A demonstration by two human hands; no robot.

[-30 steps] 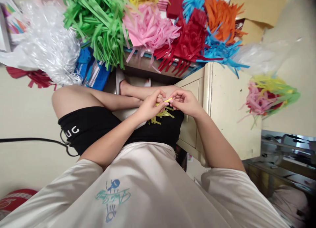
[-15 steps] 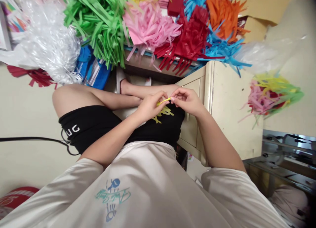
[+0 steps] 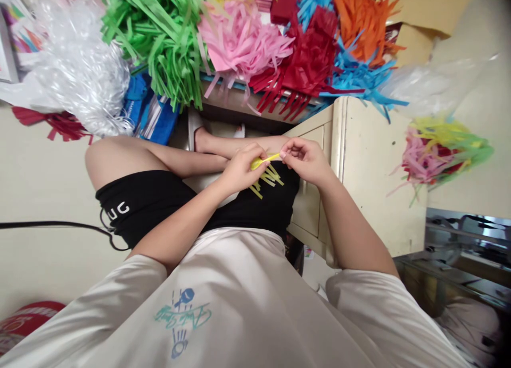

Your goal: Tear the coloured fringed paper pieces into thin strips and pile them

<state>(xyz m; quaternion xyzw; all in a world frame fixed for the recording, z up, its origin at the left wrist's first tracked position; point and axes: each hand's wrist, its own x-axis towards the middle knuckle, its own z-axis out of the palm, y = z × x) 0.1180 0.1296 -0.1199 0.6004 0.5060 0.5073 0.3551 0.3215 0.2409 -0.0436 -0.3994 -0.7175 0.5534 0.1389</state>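
Note:
Between my hands, over the black shorts (image 3: pixel 223 216), is a piece of fringed yellow paper (image 3: pixel 273 157), its upper part drawn into a thin twisted length. My left hand (image 3: pixel 241 168) pinches the paper's thicker, bunched part. At the thin end, the thumb and fingertips of my right hand (image 3: pixel 306 159) are closed on the tip. Loose yellow strips dangle below my left fingers, in front of the shorts. My left palm hides some of the paper.
Heaps of fringed paper lie ahead: green (image 3: pixel 159 43), pink (image 3: pixel 243 41), red (image 3: pixel 309 59), blue (image 3: pixel 359 81) and orange (image 3: pixel 361 25). White shiny strands (image 3: pixel 85 70) lie left. A cream cabinet (image 3: pixel 379 182) stands close to my right arm, with a multicoloured tassel bunch (image 3: pixel 429 152) on it.
My right hand has shifted slightly right, and a longer thin yellow length shows between the hands. The hanging strips have swung a little. My left hand stays nearly in place.

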